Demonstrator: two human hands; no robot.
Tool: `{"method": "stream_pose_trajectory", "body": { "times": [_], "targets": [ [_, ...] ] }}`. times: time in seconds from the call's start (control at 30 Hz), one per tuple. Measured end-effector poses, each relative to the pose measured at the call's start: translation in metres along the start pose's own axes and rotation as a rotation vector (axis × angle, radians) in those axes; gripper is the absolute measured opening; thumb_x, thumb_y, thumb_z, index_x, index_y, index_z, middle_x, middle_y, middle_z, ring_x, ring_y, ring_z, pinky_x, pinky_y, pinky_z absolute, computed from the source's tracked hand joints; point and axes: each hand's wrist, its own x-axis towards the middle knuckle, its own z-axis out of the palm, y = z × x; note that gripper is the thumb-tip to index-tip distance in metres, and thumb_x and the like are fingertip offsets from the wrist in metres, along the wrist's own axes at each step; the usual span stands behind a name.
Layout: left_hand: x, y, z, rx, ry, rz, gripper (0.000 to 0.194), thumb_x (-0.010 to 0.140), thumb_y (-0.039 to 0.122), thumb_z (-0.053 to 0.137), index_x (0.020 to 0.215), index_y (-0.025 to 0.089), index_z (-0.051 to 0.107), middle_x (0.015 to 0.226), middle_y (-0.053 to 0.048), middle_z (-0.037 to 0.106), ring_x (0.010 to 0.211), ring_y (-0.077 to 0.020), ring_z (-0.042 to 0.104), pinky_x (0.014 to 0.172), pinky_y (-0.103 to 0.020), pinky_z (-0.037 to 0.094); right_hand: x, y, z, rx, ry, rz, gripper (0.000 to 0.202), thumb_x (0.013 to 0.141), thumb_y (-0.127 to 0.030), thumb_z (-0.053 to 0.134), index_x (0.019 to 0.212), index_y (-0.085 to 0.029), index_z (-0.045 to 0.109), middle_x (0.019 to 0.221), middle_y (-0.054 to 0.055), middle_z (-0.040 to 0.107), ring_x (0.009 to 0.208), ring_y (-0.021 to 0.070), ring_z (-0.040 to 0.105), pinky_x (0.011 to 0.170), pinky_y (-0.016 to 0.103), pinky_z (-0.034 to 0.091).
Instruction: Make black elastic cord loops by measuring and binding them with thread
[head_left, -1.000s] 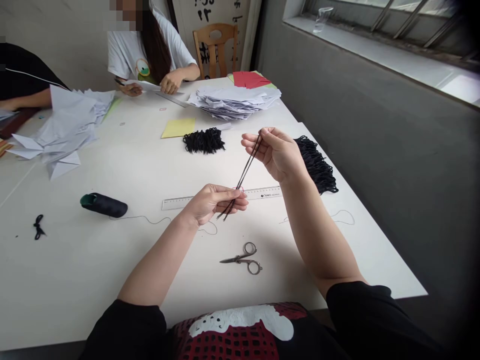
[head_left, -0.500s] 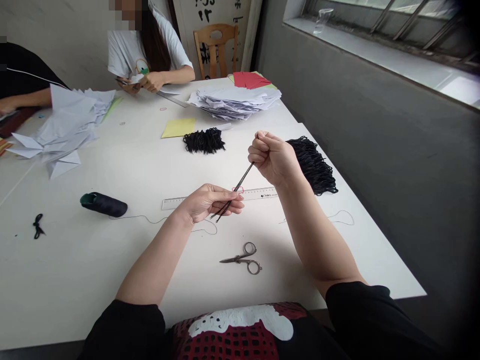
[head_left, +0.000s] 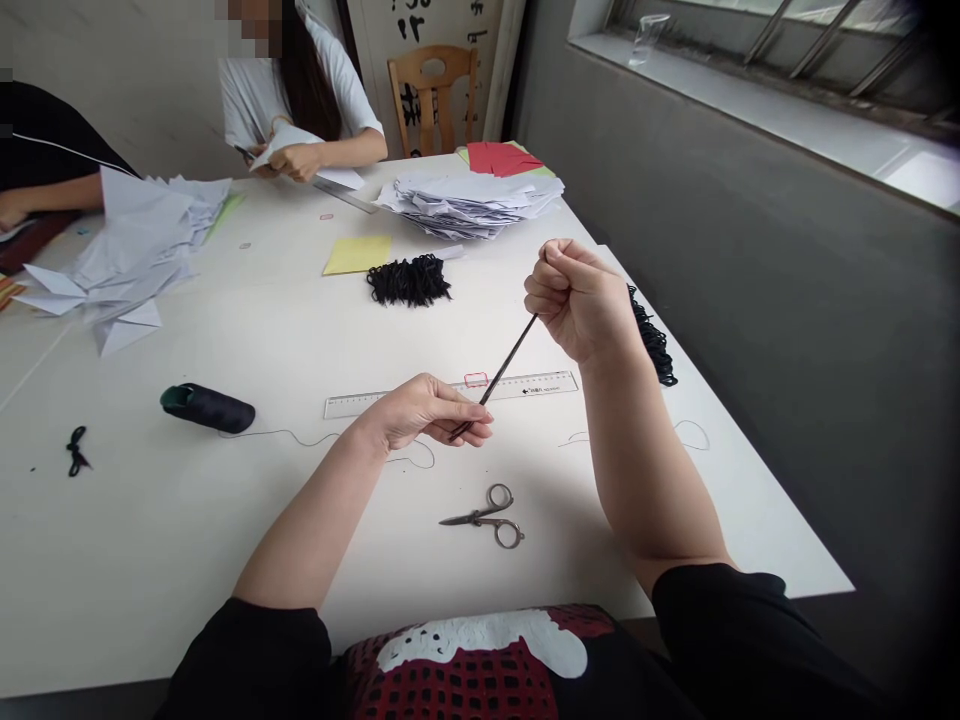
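A black cord [head_left: 511, 358] runs taut on a slant between my two hands, above the table. My left hand [head_left: 427, 410] pinches its lower end between thumb and fingers. Higher up and to the right, my right hand [head_left: 577, 295] is closed in a fist around the upper end. Below the cord lies a clear ruler [head_left: 547, 384] with a red outlined mark on the table beside it. Nearer to me rest small metal scissors [head_left: 484, 517], their blades pointing left. A dark thread spool [head_left: 210, 408] lies on its side at the left, its loose thread trailing towards my left hand.
Bundles of black cord loops lie in the middle [head_left: 409, 280] and behind my right arm [head_left: 652, 340]. A yellow paper [head_left: 358, 255], a white paper stack [head_left: 469, 205] and a small black knotted cord [head_left: 76, 452] are on the table. A co-worker [head_left: 307, 110] handles paper opposite.
My right hand has moved up and to the right, and more cord shows between my hands. My left hand has shifted slightly right. The co-worker's paper has moved.
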Motion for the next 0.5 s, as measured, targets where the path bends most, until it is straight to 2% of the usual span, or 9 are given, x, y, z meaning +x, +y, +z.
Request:
{"method": "stream_pose_trajectory", "body": {
  "times": [0.13,0.27,0.37,0.5],
  "targets": [
    [-0.001,0.0,0.0,0.009,-0.012,0.009,0.026,0.07,0.04,0.084,0.082,0.017,0.08,0.087,-0.012,0.077,0.075,-0.0165,0.072,0.065,-0.021,0.053,-0.001,0.0,0.001,-0.127,-0.011,-0.101,0.025,0.091,-0.026,0.064,0.074,-0.021,0.047,0.056,-0.007,0.046,0.045,0.0047,0.04,0.043,0.016,0.036],
    [-0.001,0.001,0.0,0.011,-0.01,0.017,0.025,0.071,0.039,0.083,0.081,0.016,0.08,0.085,-0.011,0.077,0.073,-0.0159,0.071,0.064,-0.021,0.052,0.003,0.002,-0.006,-0.307,0.021,-0.221,0.03,0.092,-0.041,0.064,0.081,-0.022,0.043,0.072,-0.002,0.065,0.066,0.0099,0.065,0.061,0.021,0.053],
    [-0.001,0.002,0.0,0.017,-0.007,0.02,0.023,0.072,0.038,0.082,0.081,0.016,0.08,0.085,-0.012,0.077,0.073,-0.0156,0.071,0.065,-0.021,0.052,0.007,0.004,-0.014,-0.406,0.023,-0.28,0.032,0.092,-0.048,0.061,0.085,-0.023,0.042,0.082,0.001,0.069,0.078,0.0139,0.07,0.068,0.026,0.057],
    [-0.002,0.002,-0.001,0.017,-0.007,0.031,0.022,0.072,0.037,0.082,0.08,0.017,0.08,0.084,-0.011,0.077,0.073,-0.0153,0.071,0.064,-0.02,0.052,0.008,0.005,-0.019,-0.469,0.013,-0.325,0.03,0.093,-0.048,0.059,0.086,-0.023,0.043,0.088,0.003,0.07,0.085,0.0165,0.071,0.073,0.03,0.058]
  ]
}}
